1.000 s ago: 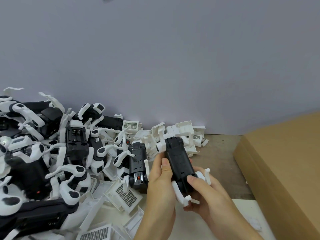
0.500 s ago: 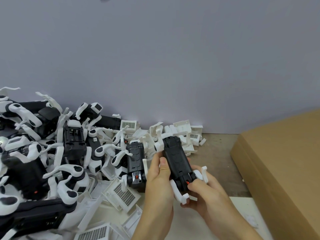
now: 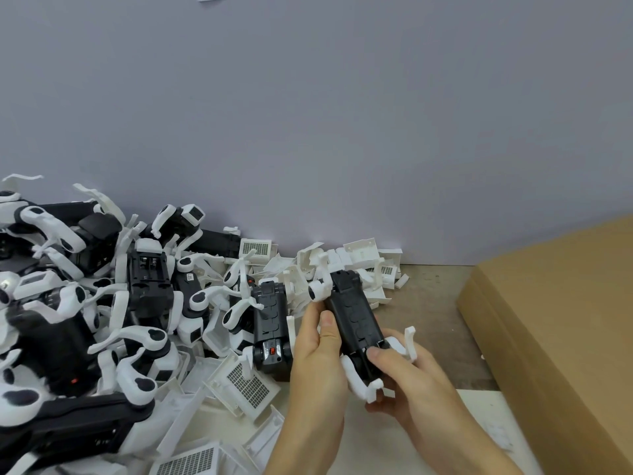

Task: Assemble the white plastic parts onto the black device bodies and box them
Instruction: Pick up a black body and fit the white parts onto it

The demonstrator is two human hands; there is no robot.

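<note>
Held up between both hands: one black device body [image 3: 354, 320], long and dark, tilted with its far end pointing away toward the wall [image 3: 342, 114]. Left hand [image 3: 317, 351] curled round its left side, thumb lying flat on the top edge. Right hand [image 3: 400, 375] curled under the near end, thumb pressed down on top there. White plastic parts [image 3: 359, 385] already stuck on this body: bent white legs poking out by the right hand's fingers, and one more white leg [image 3: 320, 287] up at the far end, just above the left thumb. Just left of the left hand, resting on the table: a second black body [image 3: 270, 313] with a small red dot at its near end. Farther left of that, a big messy pile [image 3: 102, 320] of black bodies and white pieces, with white grid covers [image 3: 248, 385] lying near the left wrist. To the right of the right hand, well apart: a brown cardboard box [image 3: 561, 337].
</note>
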